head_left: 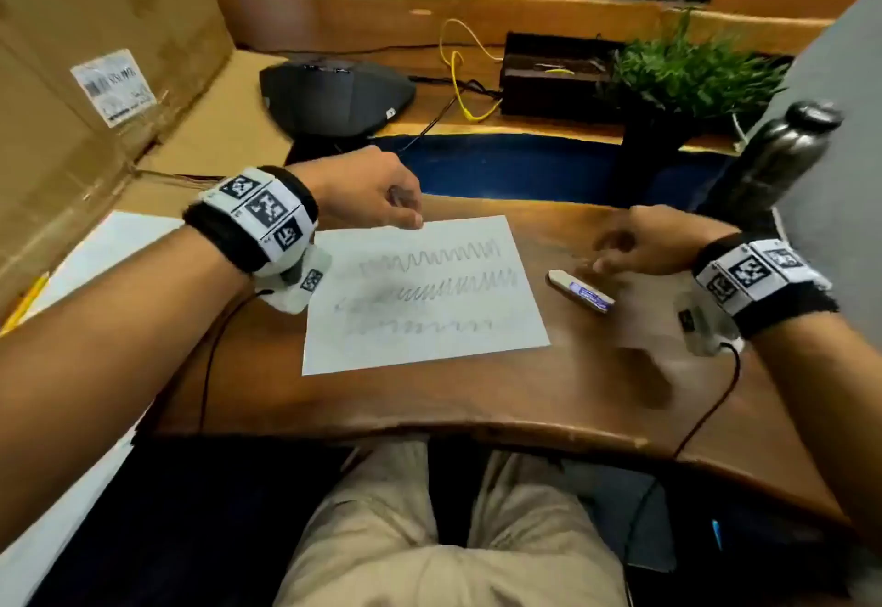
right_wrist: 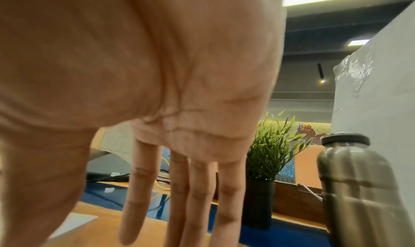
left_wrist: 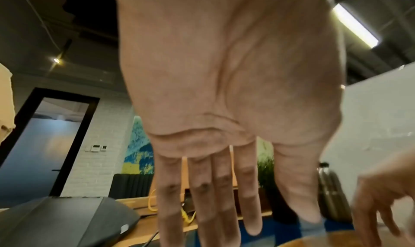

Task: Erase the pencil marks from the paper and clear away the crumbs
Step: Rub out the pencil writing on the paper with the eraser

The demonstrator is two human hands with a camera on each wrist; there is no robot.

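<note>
A white paper [head_left: 425,301] with three rows of pencil zigzags and a grey smudge lies flat on the wooden desk [head_left: 477,396]. To its right lies a white eraser [head_left: 580,291] in a blue sleeve. My left hand [head_left: 405,215] is at the paper's far left corner, thumb tip on the edge; the left wrist view shows the left hand [left_wrist: 224,206] with straight fingers, holding nothing. My right hand [head_left: 615,253], blurred, hovers just beyond the eraser without gripping it. In the right wrist view the right hand [right_wrist: 179,206] is empty, its straight fingers pointing down at the desk.
A big cardboard box [head_left: 95,58] fills the left side. A black conference phone [head_left: 334,96], yellow cable [head_left: 458,81], black box [head_left: 553,72] and potted plant [head_left: 687,72] stand at the back. A steel bottle [head_left: 782,153] stands beside the grey partition [head_left: 840,129].
</note>
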